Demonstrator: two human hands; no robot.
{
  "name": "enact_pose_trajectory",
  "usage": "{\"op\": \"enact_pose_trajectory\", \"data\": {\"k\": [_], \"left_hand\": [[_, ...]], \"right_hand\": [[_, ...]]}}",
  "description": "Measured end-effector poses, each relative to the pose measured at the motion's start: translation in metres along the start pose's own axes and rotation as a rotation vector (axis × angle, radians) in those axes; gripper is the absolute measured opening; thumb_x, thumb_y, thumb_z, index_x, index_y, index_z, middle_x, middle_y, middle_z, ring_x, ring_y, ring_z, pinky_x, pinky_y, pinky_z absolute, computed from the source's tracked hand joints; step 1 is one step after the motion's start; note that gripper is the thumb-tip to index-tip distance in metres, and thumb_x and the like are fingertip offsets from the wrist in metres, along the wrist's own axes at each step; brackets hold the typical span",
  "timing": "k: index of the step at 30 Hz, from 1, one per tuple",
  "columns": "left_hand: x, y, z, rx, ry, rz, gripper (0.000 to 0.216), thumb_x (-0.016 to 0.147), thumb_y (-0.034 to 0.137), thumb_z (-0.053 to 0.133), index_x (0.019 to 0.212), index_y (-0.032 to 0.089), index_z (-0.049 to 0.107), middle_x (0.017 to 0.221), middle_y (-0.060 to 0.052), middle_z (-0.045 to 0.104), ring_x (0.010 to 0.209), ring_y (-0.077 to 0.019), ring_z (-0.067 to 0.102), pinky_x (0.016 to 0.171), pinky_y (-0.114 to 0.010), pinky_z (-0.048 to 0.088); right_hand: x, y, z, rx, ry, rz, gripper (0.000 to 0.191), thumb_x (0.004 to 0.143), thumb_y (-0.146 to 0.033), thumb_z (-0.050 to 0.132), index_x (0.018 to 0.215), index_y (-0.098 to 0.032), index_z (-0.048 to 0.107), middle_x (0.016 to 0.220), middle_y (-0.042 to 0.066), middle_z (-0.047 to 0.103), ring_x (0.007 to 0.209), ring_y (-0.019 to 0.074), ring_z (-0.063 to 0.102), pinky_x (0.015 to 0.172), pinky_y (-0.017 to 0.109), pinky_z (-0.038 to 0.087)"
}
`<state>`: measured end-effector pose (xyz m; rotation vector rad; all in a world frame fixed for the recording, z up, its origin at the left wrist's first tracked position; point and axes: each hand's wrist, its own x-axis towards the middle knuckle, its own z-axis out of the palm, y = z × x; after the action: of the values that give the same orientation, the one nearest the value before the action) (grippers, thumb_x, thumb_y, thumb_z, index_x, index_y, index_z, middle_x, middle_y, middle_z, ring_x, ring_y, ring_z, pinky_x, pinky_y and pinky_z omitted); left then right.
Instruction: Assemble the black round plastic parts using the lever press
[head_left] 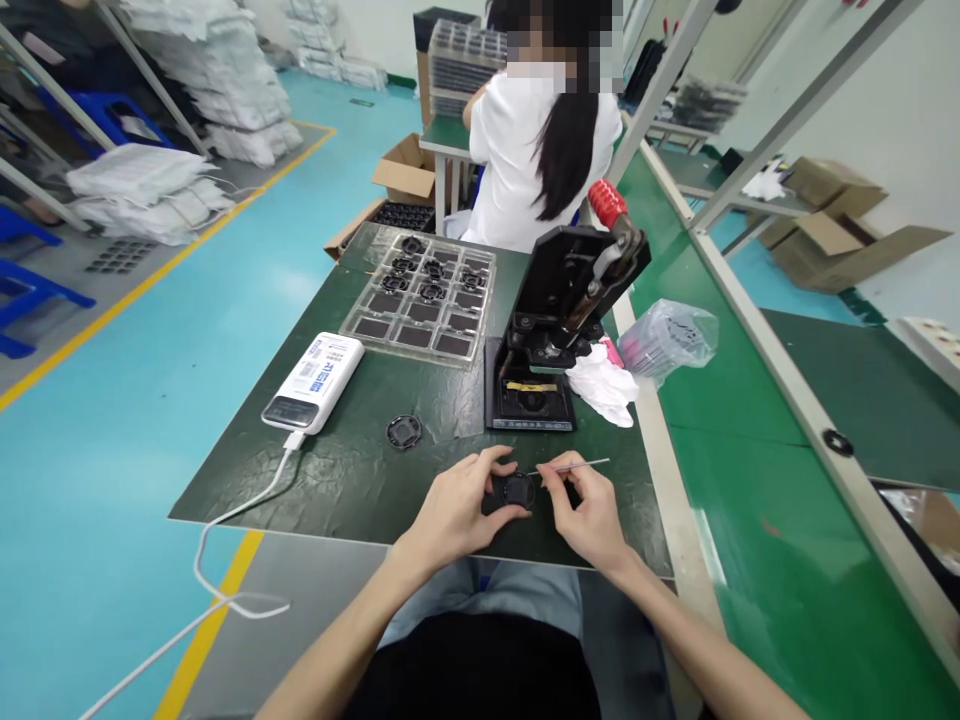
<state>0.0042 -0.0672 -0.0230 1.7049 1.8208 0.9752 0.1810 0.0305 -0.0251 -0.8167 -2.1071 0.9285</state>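
Observation:
My left hand (457, 510) pinches a small black round part (517, 490) just above the dark green mat (352, 480). My right hand (589, 510) grips a thin white stick (577, 464) whose tip points left at that part. Another black round part (404, 432) lies on the mat to the left. Straight behind my hands stands a black press fixture (559, 310) with its lid raised and a red-handled lever (607, 203). A clear tray (424, 300) with several black parts in its pockets lies farther back.
A white power bank (315, 380) with a white cable (240, 540) lies at the left. White tissue (604, 385) and a clear plastic bag (667, 338) sit right of the fixture. A person in white (540, 130) sits ahead with their back to me. Cardboard boxes (832, 235) stand at right.

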Motion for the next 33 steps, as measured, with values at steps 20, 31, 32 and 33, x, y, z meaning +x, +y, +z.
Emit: {"op": "enact_pose_trajectory", "data": {"k": [20, 31, 32, 33], "left_hand": [[0.001, 0.001, -0.004, 0.011, -0.044, -0.003, 0.070, 0.079, 0.037, 0.087, 0.134, 0.024, 0.045, 0.115, -0.003, 0.077, 0.082, -0.0201, 0.072, 0.078, -0.035, 0.058], [0.000, 0.000, -0.002, 0.014, -0.024, 0.012, 0.071, 0.079, 0.038, 0.087, 0.135, 0.023, 0.045, 0.112, -0.003, 0.076, 0.081, -0.0194, 0.072, 0.077, -0.034, 0.058], [0.000, -0.001, -0.002, 0.011, -0.025, 0.007, 0.071, 0.080, 0.038, 0.087, 0.135, 0.023, 0.045, 0.111, -0.003, 0.076, 0.081, -0.0194, 0.072, 0.077, -0.034, 0.059], [0.000, -0.001, -0.002, 0.007, -0.026, 0.000, 0.070, 0.080, 0.038, 0.086, 0.135, 0.024, 0.045, 0.110, -0.003, 0.076, 0.081, -0.0193, 0.072, 0.077, -0.034, 0.059]], "right_hand": [[0.101, 0.027, 0.011, -0.129, 0.216, -0.071, 0.033, 0.099, -0.043, 0.057, 0.082, -0.017, 0.069, 0.067, 0.003, 0.065, 0.046, 0.0101, 0.048, 0.047, 0.025, 0.042], [0.044, -0.006, -0.003, 0.036, 0.016, -0.114, 0.015, 0.100, -0.025, 0.056, 0.087, -0.019, 0.062, 0.077, 0.002, 0.066, 0.064, 0.0124, 0.065, 0.056, 0.022, 0.053], [0.035, -0.008, -0.002, 0.034, -0.050, -0.103, 0.015, 0.100, -0.024, 0.056, 0.087, -0.019, 0.062, 0.077, 0.002, 0.066, 0.063, 0.0122, 0.065, 0.056, 0.022, 0.052], [0.027, -0.008, -0.001, 0.027, -0.089, -0.097, 0.015, 0.100, -0.023, 0.055, 0.088, -0.019, 0.062, 0.077, 0.002, 0.066, 0.062, 0.0121, 0.065, 0.055, 0.022, 0.052]]}}
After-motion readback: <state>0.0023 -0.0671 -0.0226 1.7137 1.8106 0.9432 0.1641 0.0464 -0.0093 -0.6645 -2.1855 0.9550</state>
